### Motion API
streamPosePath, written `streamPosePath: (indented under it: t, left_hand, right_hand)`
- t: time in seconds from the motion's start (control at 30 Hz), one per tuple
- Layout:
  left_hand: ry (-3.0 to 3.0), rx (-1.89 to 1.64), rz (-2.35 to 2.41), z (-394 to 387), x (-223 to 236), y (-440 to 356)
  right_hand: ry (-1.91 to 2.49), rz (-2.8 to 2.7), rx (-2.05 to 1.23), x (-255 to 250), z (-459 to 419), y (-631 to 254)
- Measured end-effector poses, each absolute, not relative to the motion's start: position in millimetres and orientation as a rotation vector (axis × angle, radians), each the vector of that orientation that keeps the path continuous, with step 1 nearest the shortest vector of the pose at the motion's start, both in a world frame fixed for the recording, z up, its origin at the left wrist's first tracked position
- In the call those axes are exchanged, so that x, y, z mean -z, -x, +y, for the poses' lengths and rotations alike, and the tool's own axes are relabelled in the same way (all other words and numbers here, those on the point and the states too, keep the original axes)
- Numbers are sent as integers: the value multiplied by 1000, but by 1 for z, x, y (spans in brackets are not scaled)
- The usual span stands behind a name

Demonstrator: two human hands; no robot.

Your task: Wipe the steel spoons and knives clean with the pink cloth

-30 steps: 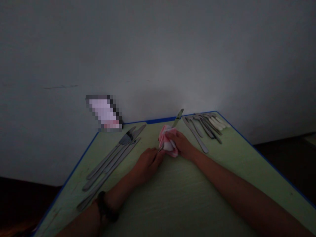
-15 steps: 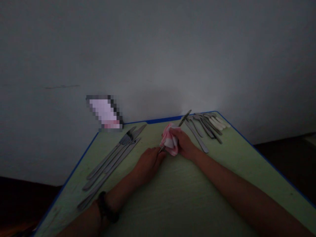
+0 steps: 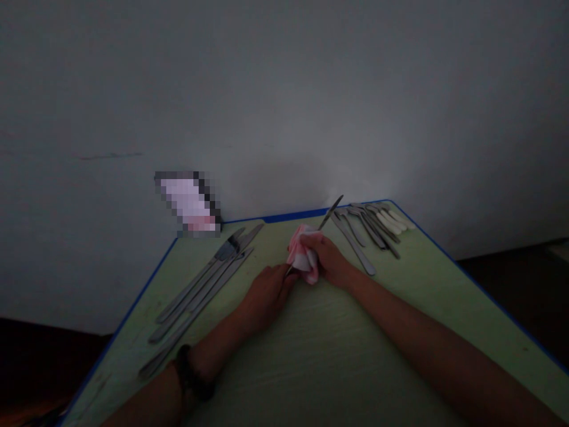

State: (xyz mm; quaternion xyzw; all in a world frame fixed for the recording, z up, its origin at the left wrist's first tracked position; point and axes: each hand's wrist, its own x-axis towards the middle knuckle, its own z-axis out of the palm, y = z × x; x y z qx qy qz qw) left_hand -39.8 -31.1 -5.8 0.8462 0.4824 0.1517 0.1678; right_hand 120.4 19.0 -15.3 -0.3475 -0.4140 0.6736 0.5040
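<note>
A table knife (image 3: 331,212) slants up and away over the middle of the table, its bladed far end bare. My left hand (image 3: 269,296) is closed around its near end, where the fingers hide most of the handle. Wrapped about the knife's middle is a pink and white cloth (image 3: 304,255), gripped by my right hand (image 3: 328,259) with the thumb on top. To the left lie several metal knives and a fork (image 3: 207,279), close together and slanting the same way. More cutlery (image 3: 371,228) rests at the far right, some pieces with white handles (image 3: 393,221).
The pale green tabletop (image 3: 311,356) has a blue edge and meets a grey wall (image 3: 284,107) at the back. At its far left corner a pixelated, phone-like object (image 3: 189,204) leans against the wall. A dark band circles my left wrist.
My right hand and the cloth have shifted slightly toward me along the knife, baring more of its far end. The left hand stays almost where it was.
</note>
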Motion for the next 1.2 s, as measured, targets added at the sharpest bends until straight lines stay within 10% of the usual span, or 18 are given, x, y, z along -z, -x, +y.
streamPosePath:
  t: [1.2]
  left_hand:
    - [-2399, -455, 1412, -38, 0, 37]
  right_hand:
    - [840, -1054, -1628, 14, 18, -119]
